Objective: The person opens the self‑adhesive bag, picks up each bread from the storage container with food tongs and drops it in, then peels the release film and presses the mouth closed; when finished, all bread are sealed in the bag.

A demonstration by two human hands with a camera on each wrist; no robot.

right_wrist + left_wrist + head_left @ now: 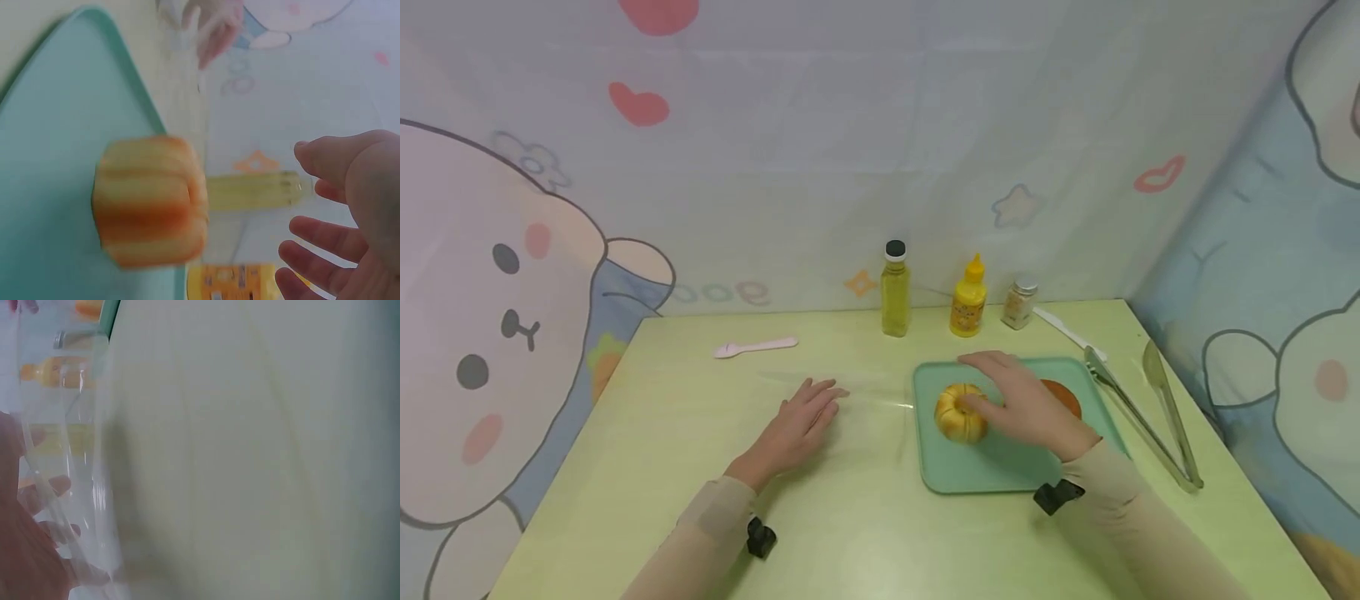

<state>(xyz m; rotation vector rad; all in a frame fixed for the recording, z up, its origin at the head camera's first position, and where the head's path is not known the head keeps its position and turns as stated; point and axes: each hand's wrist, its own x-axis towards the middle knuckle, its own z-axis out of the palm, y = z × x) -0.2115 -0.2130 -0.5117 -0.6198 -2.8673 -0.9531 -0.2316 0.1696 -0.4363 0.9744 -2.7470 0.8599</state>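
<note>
A golden, ridged round bun [958,423] sits on the left side of a green tray [985,477]. My right hand [1018,408] hovers over the tray beside the bun, thumb overlapping it in the head view; in the right wrist view, a gap separates the parted fingers [325,237] from the bun [153,203]. A brown round item [1062,397] on the tray is partly hidden behind that hand. My left hand [797,425] is left of the tray, fingers extended, at a clear plastic piece [880,400]. Its fingers [47,494] show through the clear plastic [87,481] in the left wrist view.
Along the back stand an oil bottle [895,292], a yellow squeeze bottle [968,300] and a small shaker jar [1020,302]. A pale pink spoon [756,347] lies at the back left. Right of the tray are a white utensil [1067,331] and metal tongs [1150,425].
</note>
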